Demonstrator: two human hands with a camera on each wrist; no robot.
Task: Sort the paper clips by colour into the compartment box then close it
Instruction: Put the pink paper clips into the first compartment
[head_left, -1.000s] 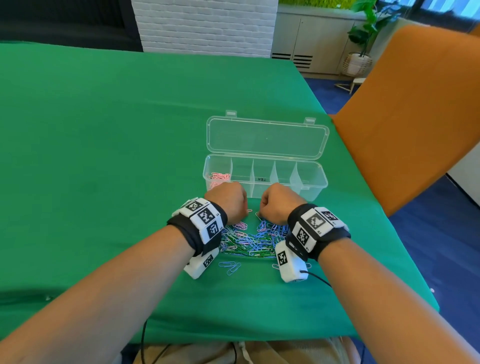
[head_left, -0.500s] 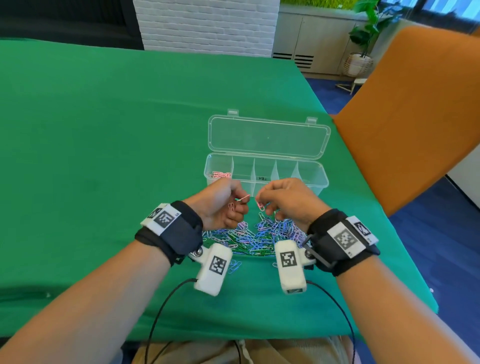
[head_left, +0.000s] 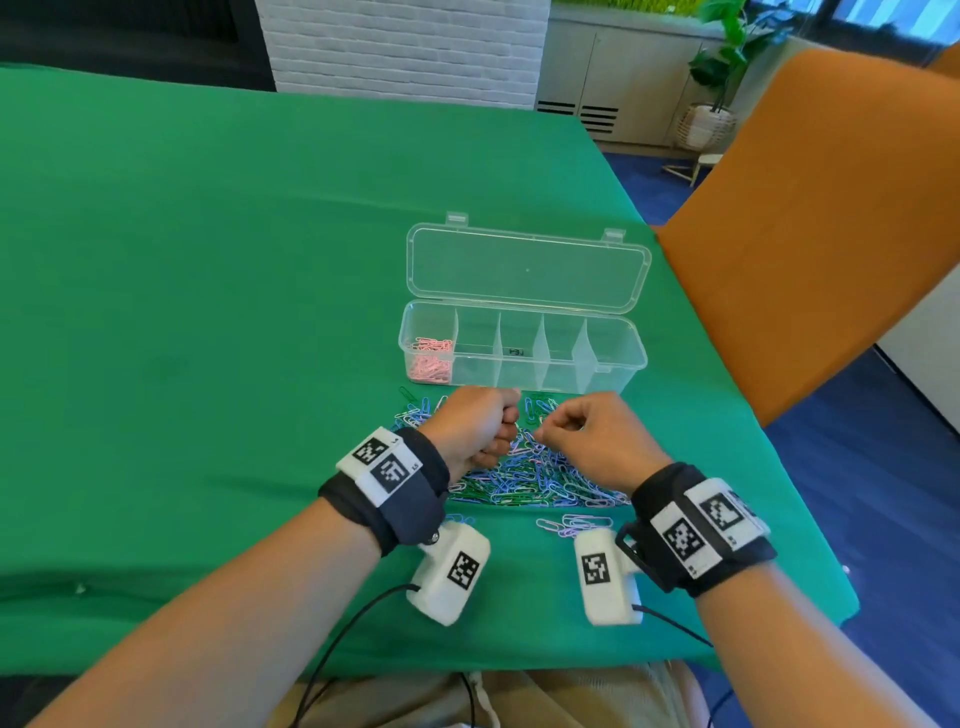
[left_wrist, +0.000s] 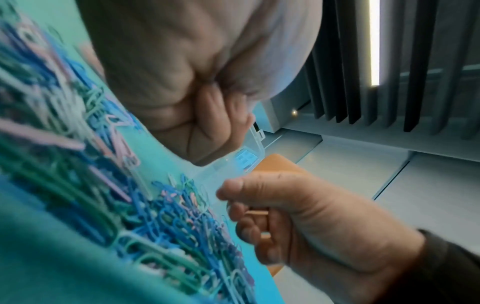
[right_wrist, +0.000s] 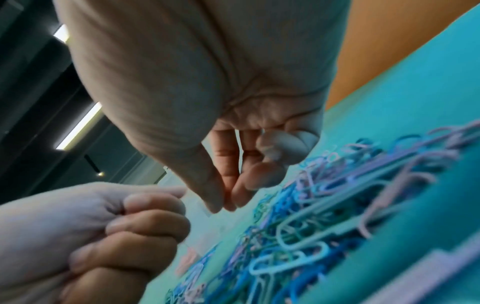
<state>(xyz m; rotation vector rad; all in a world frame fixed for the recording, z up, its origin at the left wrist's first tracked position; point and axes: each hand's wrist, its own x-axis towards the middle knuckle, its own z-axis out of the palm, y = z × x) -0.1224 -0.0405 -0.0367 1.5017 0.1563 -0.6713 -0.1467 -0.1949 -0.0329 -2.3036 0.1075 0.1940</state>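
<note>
Right, the green table fills the head view, with an orange chair standing at its right edge. On the table sits the clear compartment box, lid flung open and lying flat behind it. Its leftmost compartment holds a heap of pink paper clips; the other compartments look bare from here.

Just in front of the box lies the mixed pile of paper clips, blue, green, lilac and white all tangled together, with a few strays on the near side.

Both hands hang over that pile, close together but not touching. The left hand is balled into a fist, fingers curled tight into the palm; whether there are clips inside, I cannot tell. The right hand has thumb and first fingers drawn together at the tips, the other fingers curled under. In the left wrist view something thin and pale orange shows between those fingers, but it is too blurred to name, so I cannot tell what it pinches.
</note>
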